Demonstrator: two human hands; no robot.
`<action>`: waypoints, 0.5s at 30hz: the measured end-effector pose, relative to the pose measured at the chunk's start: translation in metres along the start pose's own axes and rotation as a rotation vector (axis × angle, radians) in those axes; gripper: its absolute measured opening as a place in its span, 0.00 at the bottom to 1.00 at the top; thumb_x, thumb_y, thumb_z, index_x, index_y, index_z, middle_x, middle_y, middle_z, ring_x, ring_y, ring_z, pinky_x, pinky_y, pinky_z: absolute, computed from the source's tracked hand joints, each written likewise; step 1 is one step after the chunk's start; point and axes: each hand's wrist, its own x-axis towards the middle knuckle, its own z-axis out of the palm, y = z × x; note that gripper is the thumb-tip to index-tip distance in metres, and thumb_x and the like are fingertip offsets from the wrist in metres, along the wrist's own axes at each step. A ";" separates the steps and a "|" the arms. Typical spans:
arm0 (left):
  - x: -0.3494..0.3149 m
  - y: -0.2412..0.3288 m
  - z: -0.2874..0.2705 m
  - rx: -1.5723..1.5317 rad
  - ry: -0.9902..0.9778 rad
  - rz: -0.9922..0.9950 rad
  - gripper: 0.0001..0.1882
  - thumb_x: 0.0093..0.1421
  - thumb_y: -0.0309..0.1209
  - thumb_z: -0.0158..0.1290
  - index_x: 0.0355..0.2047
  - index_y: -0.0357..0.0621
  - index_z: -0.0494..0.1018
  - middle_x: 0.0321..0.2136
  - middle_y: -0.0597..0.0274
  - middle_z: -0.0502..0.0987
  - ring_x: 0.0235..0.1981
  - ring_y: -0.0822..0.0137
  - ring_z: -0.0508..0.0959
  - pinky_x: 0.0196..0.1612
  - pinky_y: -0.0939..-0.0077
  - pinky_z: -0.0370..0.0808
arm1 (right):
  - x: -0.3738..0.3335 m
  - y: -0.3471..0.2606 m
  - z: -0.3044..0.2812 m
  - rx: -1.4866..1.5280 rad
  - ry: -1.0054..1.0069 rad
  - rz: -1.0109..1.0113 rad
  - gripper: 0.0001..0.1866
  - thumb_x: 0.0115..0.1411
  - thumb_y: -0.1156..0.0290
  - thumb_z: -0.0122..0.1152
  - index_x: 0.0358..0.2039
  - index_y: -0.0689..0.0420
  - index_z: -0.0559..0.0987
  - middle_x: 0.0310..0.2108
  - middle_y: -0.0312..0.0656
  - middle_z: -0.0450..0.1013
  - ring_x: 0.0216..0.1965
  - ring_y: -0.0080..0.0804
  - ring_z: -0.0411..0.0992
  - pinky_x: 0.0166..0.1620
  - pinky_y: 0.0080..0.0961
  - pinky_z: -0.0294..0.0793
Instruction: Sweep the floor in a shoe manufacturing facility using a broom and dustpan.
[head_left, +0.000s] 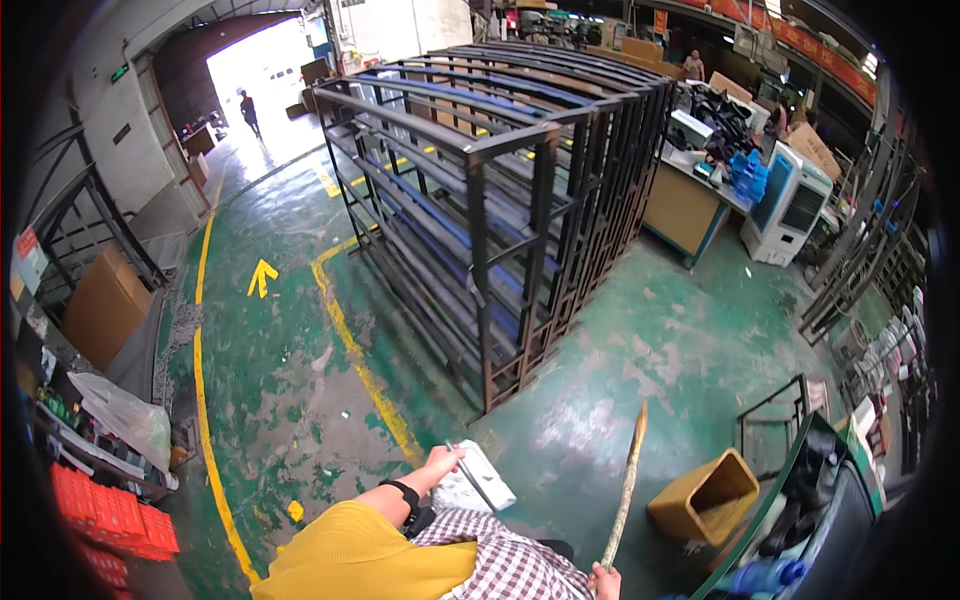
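My left hand (443, 461) is closed at the top edge of a white, box-like thing (478, 482) with a grey bar across it. Its exact kind I cannot make out; it hangs low in front of me, tilted. At the lower edge, my right hand (605, 581) grips a long, mottled wooden stick (627, 485). The stick points up and away, and its far end is bare wood. A yellow sleeve covers my left upper arm, with a dark band at the wrist, and a checked apron (500, 555) shows below.
A large black metal rack (475, 155) stands ahead. On the right are a yellow bin (705, 497), a green-edged container (800, 500), a desk (683, 215) and a white air cooler (788, 205). Red boxes (110, 510) lie left. A person (249, 113) is near the far doorway.
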 end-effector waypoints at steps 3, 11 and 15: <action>0.032 0.073 0.094 -0.030 -0.140 0.077 0.13 0.47 0.37 0.54 0.27 0.39 0.73 0.18 0.65 0.71 0.18 0.73 0.71 0.22 0.78 0.67 | 0.062 -0.042 -0.055 -0.014 0.000 0.007 0.12 0.54 0.69 0.57 0.36 0.62 0.72 0.13 0.33 0.62 0.12 0.21 0.59 0.14 0.19 0.56; 0.073 0.234 0.284 -0.223 -0.038 0.037 0.27 0.46 0.31 0.51 0.49 0.41 0.68 0.13 0.67 0.65 0.11 0.75 0.63 0.11 0.81 0.58 | 0.222 -0.289 -0.130 -0.172 -0.095 -0.162 0.11 0.49 0.70 0.59 0.18 0.62 0.70 0.10 0.35 0.64 0.12 0.24 0.63 0.15 0.23 0.61; 0.116 0.313 0.380 -0.391 -0.070 0.119 0.23 0.49 0.27 0.47 0.47 0.36 0.69 0.16 0.70 0.63 0.15 0.76 0.63 0.17 0.83 0.61 | 0.298 -0.376 -0.170 0.237 -0.147 -0.025 0.10 0.54 0.71 0.56 0.30 0.61 0.65 0.16 0.34 0.63 0.14 0.22 0.62 0.16 0.20 0.64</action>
